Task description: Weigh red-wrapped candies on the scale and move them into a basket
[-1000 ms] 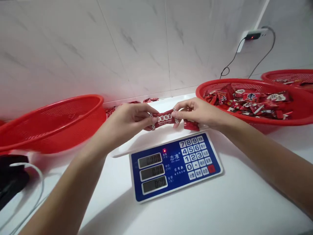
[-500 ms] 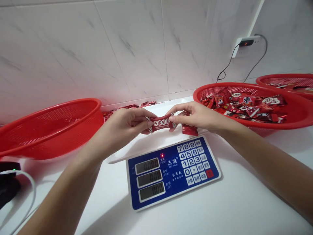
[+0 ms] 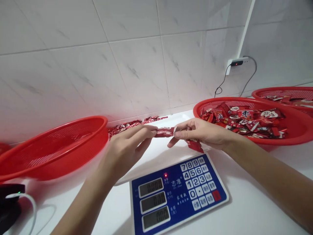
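Note:
Both hands hold one red snack packet (image 3: 165,132) stretched between them above the white pan of a scale. My left hand (image 3: 127,147) pinches its left end with thumb and forefinger. My right hand (image 3: 202,132) pinches the right end, and a second red packet (image 3: 195,145) hangs tucked under its fingers. The scale's blue keypad panel (image 3: 178,194) lies just below the hands, its three displays reading zeros.
An empty red mesh basket (image 3: 51,148) stands at the left. A red basket (image 3: 288,129) full of red packets sits at the right, another basket (image 3: 286,93) behind it. Loose packets (image 3: 137,123) lie along the tiled wall. A plugged-in wall socket (image 3: 236,62) is at upper right, and a black device with a white cable (image 3: 12,202) at lower left.
The view tilted upward, so everything sits lower in frame. The packet between my hands has turned edge-on, hiding its label. Both hands keep their pinch.

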